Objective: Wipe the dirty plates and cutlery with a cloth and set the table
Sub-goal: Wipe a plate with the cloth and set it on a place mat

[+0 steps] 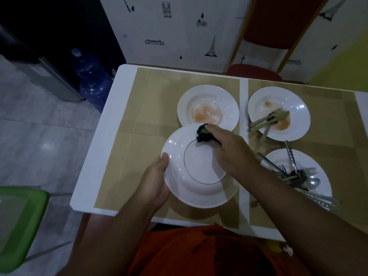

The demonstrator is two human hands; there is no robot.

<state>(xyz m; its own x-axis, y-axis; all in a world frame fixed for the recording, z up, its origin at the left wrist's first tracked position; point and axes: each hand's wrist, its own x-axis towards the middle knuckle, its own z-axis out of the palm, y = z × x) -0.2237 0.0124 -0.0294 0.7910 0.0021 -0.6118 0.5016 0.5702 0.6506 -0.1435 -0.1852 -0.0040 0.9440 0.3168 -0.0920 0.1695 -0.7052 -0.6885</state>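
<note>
Overhead, the white plate [199, 176] is turned underside up, foot ring showing, above tan placemats [159, 92] on the white table [119, 92]. A blue water jug [89, 80] stands on the floor at ten o'clock. The left hand [153, 182] grips the plate's nine o'clock rim. The right hand [229, 146] clutches a dark cloth [203, 134] against its twelve o'clock rim.

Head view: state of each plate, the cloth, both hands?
Held plate, lifted, no stains visible.
Cloth, bunched, pressed on held plate's far rim.
Far left plate, stained, otherwise bare.
Far right plate, stained, cutlery across it.
Near right plate, carrying cutlery pile.
Left hand, gripping held plate.
Right hand, holding cloth.
</note>
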